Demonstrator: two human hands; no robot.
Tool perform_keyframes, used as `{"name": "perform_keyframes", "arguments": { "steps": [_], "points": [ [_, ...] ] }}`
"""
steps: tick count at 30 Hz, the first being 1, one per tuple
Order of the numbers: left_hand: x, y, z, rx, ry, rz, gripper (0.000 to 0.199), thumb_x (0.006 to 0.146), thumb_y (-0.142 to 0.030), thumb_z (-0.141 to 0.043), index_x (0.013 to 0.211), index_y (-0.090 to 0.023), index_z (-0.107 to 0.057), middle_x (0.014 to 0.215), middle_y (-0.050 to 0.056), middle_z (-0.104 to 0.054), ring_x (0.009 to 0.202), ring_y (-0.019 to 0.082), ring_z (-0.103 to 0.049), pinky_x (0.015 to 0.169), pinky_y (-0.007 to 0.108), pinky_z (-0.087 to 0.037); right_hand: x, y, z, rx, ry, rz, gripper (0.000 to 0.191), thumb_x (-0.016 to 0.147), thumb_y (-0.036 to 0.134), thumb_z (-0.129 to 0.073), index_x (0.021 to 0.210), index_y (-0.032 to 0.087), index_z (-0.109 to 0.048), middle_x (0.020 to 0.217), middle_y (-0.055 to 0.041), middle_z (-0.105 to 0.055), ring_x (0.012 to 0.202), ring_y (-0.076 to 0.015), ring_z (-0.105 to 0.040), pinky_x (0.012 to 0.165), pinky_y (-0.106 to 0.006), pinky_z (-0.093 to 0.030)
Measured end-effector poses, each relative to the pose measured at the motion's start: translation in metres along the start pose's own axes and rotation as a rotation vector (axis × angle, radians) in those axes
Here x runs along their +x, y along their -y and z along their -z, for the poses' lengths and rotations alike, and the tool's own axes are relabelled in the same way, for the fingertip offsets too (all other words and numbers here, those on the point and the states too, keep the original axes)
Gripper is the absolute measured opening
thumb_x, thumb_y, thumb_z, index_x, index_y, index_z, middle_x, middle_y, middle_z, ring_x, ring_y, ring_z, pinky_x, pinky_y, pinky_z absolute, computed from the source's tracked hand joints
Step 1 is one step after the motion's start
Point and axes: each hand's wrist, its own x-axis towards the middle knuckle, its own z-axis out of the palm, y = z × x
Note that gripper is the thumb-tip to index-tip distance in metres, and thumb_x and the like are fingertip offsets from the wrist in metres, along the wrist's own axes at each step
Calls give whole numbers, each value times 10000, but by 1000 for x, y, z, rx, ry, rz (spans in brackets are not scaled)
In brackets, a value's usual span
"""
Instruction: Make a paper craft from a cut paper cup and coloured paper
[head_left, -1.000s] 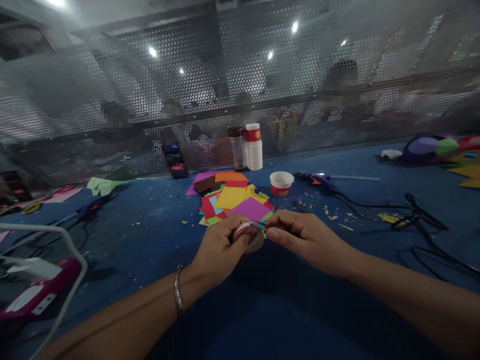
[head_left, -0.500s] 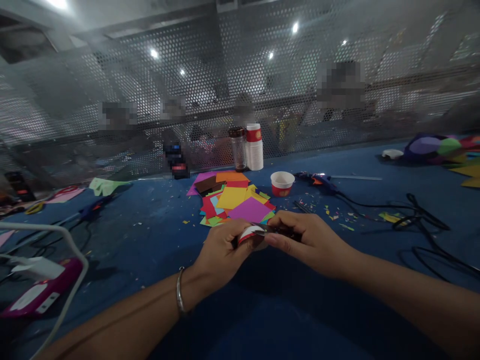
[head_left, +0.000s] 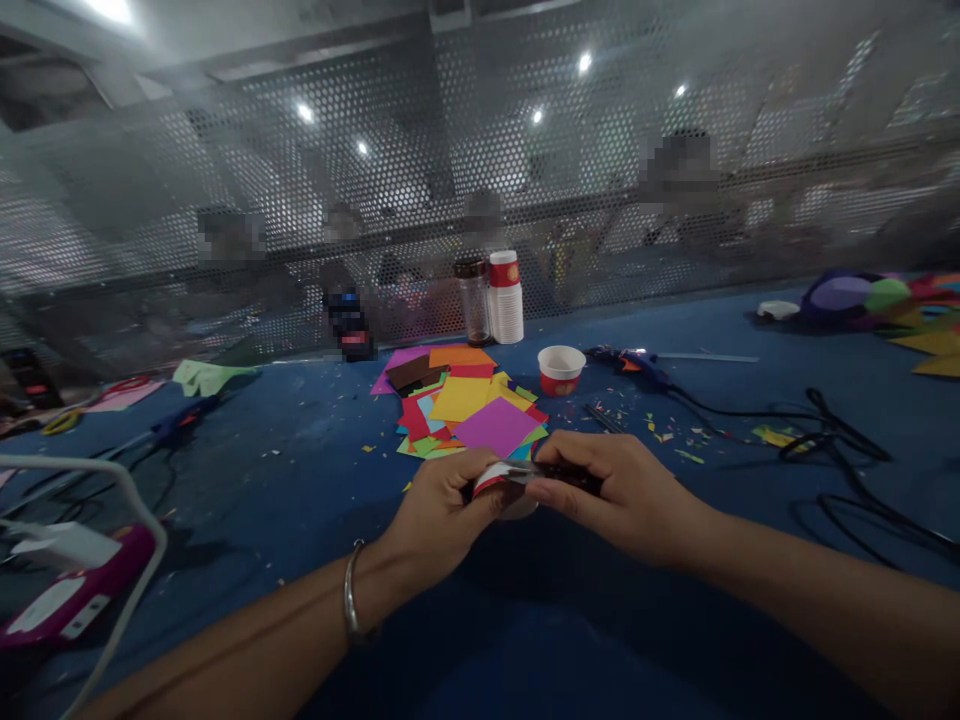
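My left hand [head_left: 442, 515] is closed around a red-and-white paper cup [head_left: 490, 480], its rim pinched between thumb and fingers. Part of the cup's pale round end shows below my left thumb. In my right hand [head_left: 630, 490] is a pair of scissors with dark handles; the metal blades [head_left: 519, 467] lie against the cup's edge. My fingers cover much of the handles. Just beyond both hands, a pile of coloured paper sheets [head_left: 469, 398] is spread on the blue table.
Another paper cup [head_left: 561, 372] stands behind my right hand. Farther back are a glass jar [head_left: 474, 305] and stacked cups [head_left: 506, 312]. A glue gun [head_left: 634, 365] with a black cable lies right, among paper scraps. At left sit a purple power strip [head_left: 79, 590] and white cable [head_left: 139, 500].
The scissor blades have shifted along the cup's edge and look closer together. More of the cup's pale end shows below my thumb. The view has moved slightly.
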Motion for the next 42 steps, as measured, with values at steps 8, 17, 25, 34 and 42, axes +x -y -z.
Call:
{"name": "perform_keyframes", "arguments": {
  "steps": [8, 17, 25, 34, 42],
  "points": [
    [3, 1, -1, -154, 36, 43, 304, 822, -333, -623, 597, -178, -491, 554, -58, -425, 534, 87, -376, 523, 201, -340, 0, 2, 0, 16, 8, -11, 309, 938, 410, -531, 774, 165, -625, 625, 32, -539, 551, -93, -457, 521, -224, -330],
    [5, 0, 2, -19, -1, 117, 299, 837, -425, -615, 676, -174, -586, 618, -27, -516, 594, 114, -451, 562, 222, -376, 3, -5, 1, 43, -85, -116, 373, 952, 474, -458, 733, 194, -571, 621, 28, -486, 573, -119, -424, 532, -253, -327],
    [3, -1, 1, -47, 44, 191, 313, 821, -465, -634, 719, -172, -597, 606, -40, -507, 535, 97, -443, 498, 204, -371, 8, -12, -2, 239, -57, -224, 389, 921, 539, -474, 760, 196, -559, 699, 14, -473, 659, -147, -430, 588, -269, -352],
    [4, -5, -2, -115, 0, 273, 190, 734, -322, -669, 852, -181, -620, 696, -33, -552, 589, 107, -468, 518, 208, -387, 10, -6, -3, 430, -1, -281, 335, 871, 522, -567, 786, 199, -544, 694, 29, -442, 628, -125, -406, 583, -256, -351],
    [4, -12, -4, -155, 198, 395, 133, 622, -210, -613, 730, -186, -538, 613, -60, -461, 540, 82, -382, 475, 197, -302, 8, -5, -7, 341, 88, -235, 223, 842, 396, -620, 791, 184, -571, 667, 42, -436, 598, -113, -368, 547, -247, -308]
  ]
}}
